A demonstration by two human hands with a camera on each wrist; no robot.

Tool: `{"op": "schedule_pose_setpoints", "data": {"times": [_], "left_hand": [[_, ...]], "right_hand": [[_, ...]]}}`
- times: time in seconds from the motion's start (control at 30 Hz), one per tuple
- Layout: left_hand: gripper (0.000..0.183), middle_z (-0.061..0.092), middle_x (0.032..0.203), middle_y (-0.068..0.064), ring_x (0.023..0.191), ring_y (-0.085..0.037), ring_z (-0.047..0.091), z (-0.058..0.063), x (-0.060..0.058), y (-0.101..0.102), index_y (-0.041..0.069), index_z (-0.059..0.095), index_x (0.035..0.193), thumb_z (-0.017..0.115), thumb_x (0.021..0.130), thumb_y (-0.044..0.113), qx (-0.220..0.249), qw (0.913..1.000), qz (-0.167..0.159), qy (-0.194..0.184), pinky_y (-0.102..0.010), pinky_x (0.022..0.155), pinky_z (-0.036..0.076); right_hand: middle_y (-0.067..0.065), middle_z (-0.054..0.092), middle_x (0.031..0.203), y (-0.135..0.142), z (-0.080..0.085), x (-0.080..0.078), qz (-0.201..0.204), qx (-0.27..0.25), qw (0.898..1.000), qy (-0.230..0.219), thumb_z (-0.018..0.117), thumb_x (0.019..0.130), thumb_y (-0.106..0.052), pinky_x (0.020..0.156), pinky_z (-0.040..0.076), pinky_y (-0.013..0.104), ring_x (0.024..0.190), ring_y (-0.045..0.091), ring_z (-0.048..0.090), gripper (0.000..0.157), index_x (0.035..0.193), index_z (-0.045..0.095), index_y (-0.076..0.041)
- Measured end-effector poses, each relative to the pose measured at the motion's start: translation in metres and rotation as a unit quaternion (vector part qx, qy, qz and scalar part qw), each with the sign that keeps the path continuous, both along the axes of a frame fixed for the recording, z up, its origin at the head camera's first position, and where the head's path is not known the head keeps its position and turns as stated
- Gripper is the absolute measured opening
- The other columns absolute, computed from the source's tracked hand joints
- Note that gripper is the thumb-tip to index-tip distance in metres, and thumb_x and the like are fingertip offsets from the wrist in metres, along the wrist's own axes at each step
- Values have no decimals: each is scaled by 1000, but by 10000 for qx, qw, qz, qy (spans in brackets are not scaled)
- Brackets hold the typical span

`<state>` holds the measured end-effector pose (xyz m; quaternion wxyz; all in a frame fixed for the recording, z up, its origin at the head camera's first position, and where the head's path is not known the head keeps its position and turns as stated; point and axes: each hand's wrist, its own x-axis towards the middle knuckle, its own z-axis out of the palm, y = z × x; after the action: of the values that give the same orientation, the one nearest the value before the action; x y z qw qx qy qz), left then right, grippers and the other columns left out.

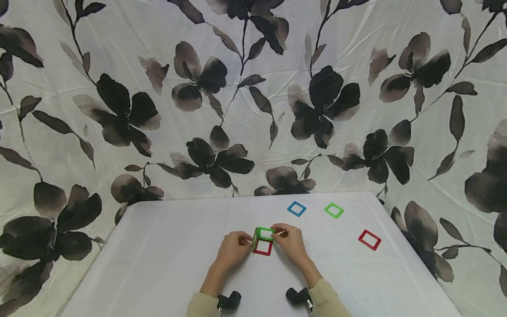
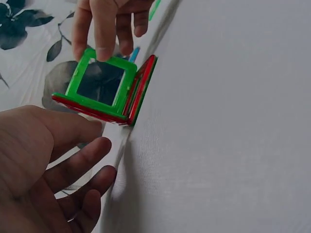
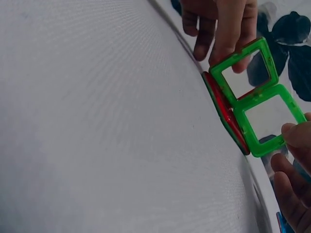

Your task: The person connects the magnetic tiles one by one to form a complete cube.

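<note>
Three square magnetic tile frames are joined at their edges in the middle of the table. A red tile [image 1: 262, 253] lies flat at the front. One green tile [image 3: 266, 141] stands or leans at the back, and my right hand [image 1: 291, 241] pinches its edge between thumb and fingers. Another upright tile [image 1: 255, 240], green with red along its edge in the left wrist view, forms the left side. Beside it is my left hand [image 1: 233, 248], its thumb close against the tile and its fingers loosely bent with nothing between them.
A blue square tile [image 1: 296, 209] and a light green square tile [image 1: 334, 210] lie near the table's back edge. Farther right is a red square tile [image 1: 370, 240]. The white table [image 1: 158, 255] ends against a flowered cloth [image 1: 253, 110].
</note>
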<state>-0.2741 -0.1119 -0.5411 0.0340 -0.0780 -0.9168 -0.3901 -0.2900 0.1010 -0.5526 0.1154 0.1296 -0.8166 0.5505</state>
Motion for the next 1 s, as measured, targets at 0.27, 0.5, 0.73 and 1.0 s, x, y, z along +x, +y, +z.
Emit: {"op": "schedule_pose_setpoints", "data": {"times": [0.27,0.5,0.73,1.0], "left_hand": [[18,65,80,6,72,-10,60,0,-18,-4,9,71,104,70,87,13,142,9991,-376,-149,-32,65,50],[23,67,91,2,79,-13,62,0,-32,-11,9,69,112,70,90,13,587,9947,-808,-258,-32,70,51],[21,69,100,2,84,-14,62,1,-39,-15,12,71,113,68,92,15,868,9890,-1083,-507,-32,72,51],[21,69,99,0,86,-16,63,2,-38,-18,9,72,112,68,92,13,1013,9859,-1195,-587,-32,72,51]], "right_hand": [[-1,69,88,0,1,0,-1,61,10000,59,74,84,-3,67,52,27,73,12,64,18,101,73,-11],[-1,70,89,-1,-2,-2,45,81,9998,155,73,85,-2,69,53,28,75,12,64,19,100,73,-12],[-4,70,89,-4,-2,-4,41,333,9990,286,74,84,-2,69,52,28,74,10,63,19,99,73,-14],[-5,69,89,-7,-1,-8,106,467,9986,243,75,84,-3,70,52,28,74,8,62,19,99,73,-14]]}}
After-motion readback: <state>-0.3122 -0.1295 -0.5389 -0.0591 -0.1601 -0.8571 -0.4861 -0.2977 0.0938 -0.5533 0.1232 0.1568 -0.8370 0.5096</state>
